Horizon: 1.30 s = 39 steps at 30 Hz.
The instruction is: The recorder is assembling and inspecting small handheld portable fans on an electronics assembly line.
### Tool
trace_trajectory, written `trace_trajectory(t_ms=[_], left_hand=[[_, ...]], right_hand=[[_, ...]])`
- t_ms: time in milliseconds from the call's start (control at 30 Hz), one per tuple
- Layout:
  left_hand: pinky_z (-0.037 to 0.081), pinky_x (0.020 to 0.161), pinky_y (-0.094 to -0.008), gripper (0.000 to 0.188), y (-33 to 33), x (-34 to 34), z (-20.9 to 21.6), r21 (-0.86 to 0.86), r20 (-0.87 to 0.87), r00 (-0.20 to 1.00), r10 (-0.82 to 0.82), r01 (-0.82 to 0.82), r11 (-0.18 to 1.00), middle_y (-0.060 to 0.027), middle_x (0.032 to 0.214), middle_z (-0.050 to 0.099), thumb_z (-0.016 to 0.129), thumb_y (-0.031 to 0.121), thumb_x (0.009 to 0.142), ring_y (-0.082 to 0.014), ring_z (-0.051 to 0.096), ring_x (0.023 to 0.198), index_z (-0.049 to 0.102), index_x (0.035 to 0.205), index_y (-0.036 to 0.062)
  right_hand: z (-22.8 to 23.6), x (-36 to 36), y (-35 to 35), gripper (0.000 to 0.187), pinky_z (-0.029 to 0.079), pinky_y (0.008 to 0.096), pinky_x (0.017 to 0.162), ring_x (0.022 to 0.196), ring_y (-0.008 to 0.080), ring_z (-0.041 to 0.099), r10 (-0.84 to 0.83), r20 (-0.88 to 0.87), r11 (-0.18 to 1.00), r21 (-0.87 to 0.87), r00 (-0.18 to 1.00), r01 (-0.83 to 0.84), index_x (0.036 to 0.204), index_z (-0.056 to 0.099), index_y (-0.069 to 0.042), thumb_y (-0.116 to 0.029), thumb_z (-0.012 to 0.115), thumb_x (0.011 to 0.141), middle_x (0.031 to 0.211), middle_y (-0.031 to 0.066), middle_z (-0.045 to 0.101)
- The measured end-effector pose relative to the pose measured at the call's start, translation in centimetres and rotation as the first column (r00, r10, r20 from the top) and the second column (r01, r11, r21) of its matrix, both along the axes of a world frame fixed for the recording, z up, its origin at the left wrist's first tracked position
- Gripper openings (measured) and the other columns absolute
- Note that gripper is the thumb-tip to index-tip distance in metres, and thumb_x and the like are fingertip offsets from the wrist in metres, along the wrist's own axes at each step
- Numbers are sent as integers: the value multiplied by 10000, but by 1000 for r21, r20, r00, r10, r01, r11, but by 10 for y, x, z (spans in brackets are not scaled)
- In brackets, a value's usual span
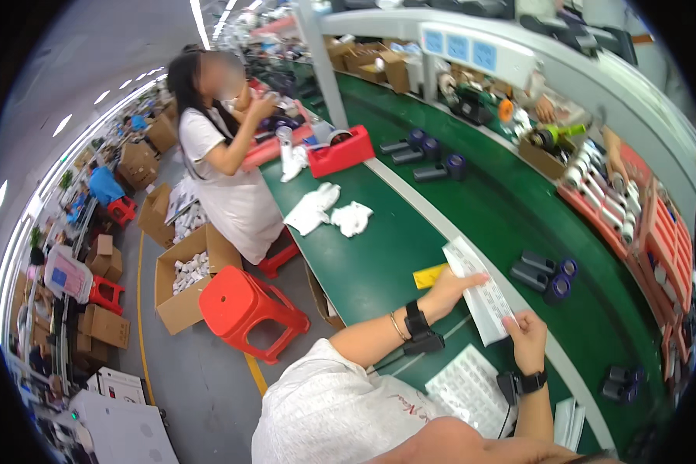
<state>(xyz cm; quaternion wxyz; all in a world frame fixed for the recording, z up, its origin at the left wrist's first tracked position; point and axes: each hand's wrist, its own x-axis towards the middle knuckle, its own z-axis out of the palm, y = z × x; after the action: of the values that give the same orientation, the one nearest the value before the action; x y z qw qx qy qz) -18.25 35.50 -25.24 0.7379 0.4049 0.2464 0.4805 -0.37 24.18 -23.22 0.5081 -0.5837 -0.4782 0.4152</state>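
Both my hands hold a long, flat white strip [472,282] with fine dark print, folded paper or a flattened sleeve by its look. My left hand [452,290] grips it near the middle, thumb on top. At its near end, my right hand [527,334] pinches the edge. A yellow card [429,276] lies on the green table [356,263] beside my left hand. Below my hands rests a white sheet with rows of small labels [472,390]. More flat white pieces [568,425] lie near my right forearm. Dark straps circle both wrists.
Dark cylindrical devices with purple rings [547,274] lie on the green belt [487,209]. White cloth-like pieces [317,209] and a red bin [340,155] stand farther up. A co-worker [224,155] works at the left; a red stool [247,305] and open carton [197,271] are nearby.
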Motion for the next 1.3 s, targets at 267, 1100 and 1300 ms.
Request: trace_trajectory(t_ms=[267, 1100, 1300], left_hand=[[469, 814, -274, 307, 5, -1, 0, -17, 2, 1000, 12, -12, 1000, -41, 968, 613, 683, 64, 788, -136, 590, 878, 559, 1064, 11], [460, 875, -344, 231, 6, -9, -13, 90, -58, 985, 163, -158, 983, -89, 982, 605, 649, 107, 841, -207, 589, 938, 552, 1019, -4], [457, 851, -290, 304, -7, 1, 2, -77, 189, 975, -120, 136, 988, -87, 1004, 616, 680, 95, 815, -160, 593, 911, 552, 1072, -6]], right_hand=[[-5, 4, 11, 132, 375, 180, 561, 634, 16, 475, 52, -61, 998, 35, 997, -50, 796, 573, -30, -108, 676, 826, 707, -44, 563], [-7, -4, 7, 169, 337, 191, 520, 582, 15, 407, 136, -32, 990, 41, 990, -135, 798, 587, -9, -152, 636, 874, 655, -47, 533], [-7, -4, 4, 158, 336, 186, 525, 574, 20, 392, 31, 75, 998, 54, 997, -35, 799, 595, -10, -144, 639, 871, 658, -49, 534]])
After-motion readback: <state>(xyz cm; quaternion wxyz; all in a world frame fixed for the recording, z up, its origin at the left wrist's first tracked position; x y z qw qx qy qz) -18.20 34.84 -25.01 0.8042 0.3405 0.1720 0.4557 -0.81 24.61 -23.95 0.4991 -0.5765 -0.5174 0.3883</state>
